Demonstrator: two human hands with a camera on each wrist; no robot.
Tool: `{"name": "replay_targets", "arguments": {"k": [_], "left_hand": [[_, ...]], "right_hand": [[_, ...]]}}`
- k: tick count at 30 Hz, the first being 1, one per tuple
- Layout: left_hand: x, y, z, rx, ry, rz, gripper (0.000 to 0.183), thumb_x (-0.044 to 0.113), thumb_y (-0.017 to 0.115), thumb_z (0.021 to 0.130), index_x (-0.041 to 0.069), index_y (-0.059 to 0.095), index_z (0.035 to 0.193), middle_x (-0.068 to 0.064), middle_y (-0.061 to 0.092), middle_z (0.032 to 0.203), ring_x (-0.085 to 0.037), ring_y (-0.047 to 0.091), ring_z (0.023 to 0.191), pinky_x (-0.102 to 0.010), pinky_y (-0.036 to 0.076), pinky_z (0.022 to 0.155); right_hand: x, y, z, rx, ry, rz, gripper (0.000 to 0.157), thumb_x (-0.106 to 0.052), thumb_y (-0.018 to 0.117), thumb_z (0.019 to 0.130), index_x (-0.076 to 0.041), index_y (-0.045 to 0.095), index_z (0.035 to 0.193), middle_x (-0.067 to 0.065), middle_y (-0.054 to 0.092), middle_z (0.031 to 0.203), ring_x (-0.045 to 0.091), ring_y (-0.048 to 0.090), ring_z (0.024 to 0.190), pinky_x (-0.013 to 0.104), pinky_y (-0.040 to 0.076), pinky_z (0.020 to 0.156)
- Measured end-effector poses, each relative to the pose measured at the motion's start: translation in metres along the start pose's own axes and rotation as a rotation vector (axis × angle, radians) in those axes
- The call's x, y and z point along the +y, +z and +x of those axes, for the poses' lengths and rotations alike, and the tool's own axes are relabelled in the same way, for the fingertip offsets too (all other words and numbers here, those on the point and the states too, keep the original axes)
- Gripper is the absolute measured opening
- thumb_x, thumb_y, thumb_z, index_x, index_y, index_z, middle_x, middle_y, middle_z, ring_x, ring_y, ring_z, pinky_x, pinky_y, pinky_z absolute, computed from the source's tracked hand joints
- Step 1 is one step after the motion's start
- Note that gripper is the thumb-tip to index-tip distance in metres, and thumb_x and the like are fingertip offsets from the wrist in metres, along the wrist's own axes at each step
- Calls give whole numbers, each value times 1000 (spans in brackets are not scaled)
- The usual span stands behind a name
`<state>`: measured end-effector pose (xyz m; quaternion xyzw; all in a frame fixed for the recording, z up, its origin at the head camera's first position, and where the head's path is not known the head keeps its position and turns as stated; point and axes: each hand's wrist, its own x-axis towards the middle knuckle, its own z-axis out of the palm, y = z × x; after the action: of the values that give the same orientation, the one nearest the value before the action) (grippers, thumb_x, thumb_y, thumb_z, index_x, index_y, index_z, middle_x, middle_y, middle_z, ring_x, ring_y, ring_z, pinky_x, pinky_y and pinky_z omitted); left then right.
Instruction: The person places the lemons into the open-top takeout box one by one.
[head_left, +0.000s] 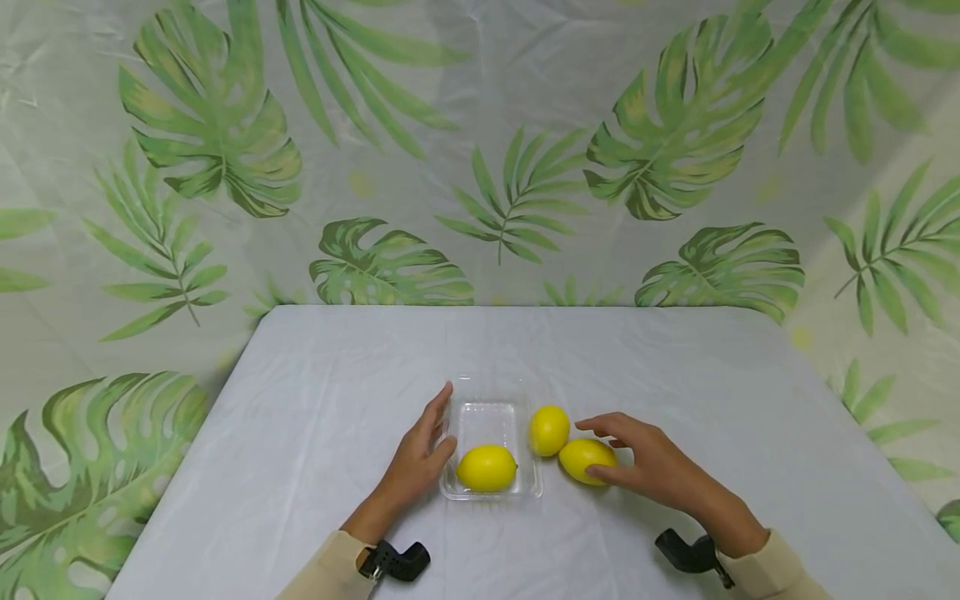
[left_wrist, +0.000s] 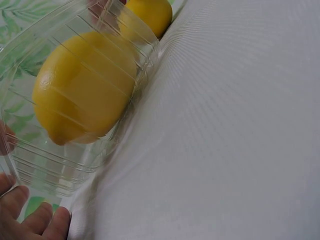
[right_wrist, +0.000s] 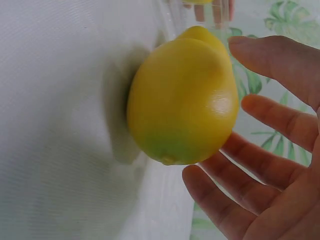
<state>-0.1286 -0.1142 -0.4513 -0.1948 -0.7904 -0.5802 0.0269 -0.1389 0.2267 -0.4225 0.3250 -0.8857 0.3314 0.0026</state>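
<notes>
A clear plastic container [head_left: 492,417] sits on the table with one lemon [head_left: 487,468] lying in its near end. Along the container's left side is my left hand [head_left: 420,450], its thumb and fingers at the wall; the left wrist view shows the fingertips [left_wrist: 37,220] close beside the clear plastic. Two more lemons lie right of the container: one [head_left: 549,431] close to its wall, the other [head_left: 583,462] nearer me. My right hand [head_left: 645,458] hovers around this nearer lemon with fingers spread. In the right wrist view, thumb and fingers stand around the lemon [right_wrist: 182,100] without gripping it.
A white cloth covers the table [head_left: 345,358], whose far edge meets a leaf-print curtain [head_left: 510,183]. Dark camera mounts [head_left: 401,561] are strapped to both wrists, over beige sleeves [head_left: 330,571].
</notes>
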Motion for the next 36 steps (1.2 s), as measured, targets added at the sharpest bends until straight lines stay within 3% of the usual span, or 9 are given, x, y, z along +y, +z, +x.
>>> {"name": "replay_targets", "arguments": {"k": [7,16,25,36], "left_hand": [[0,0,-1,2,-2,4,65,-7,47,93,1,21,152,-11,22,157,-28,27,143,-44,32,110],[-1,0,-1,0,17,5,64,-7,47,93,-2,21,151,-18,22,157,-30,26,142,-46,32,110],[0,1,-1,-2,-1,-8,66,-7,47,93,3,21,152,-12,22,157,-29,26,143,-46,31,110],[-2,1,0,0,-8,-14,66,-7,47,93,5,21,153,-11,22,158,-27,25,143,-47,31,110]], "right_hand": [[3,3,-2,-38,18,-9,52,-29,77,82,-8,60,127,4,62,122,20,60,103,35,57,82],[6,8,-4,-55,43,-27,54,-34,77,82,-11,60,127,-1,62,121,15,58,104,34,56,82],[8,11,-5,-78,76,-20,54,-30,78,80,-13,60,129,-3,61,123,15,57,106,34,54,85],[9,9,-4,-72,52,-27,52,-31,78,80,-14,61,127,-4,62,120,13,58,103,32,55,84]]}}
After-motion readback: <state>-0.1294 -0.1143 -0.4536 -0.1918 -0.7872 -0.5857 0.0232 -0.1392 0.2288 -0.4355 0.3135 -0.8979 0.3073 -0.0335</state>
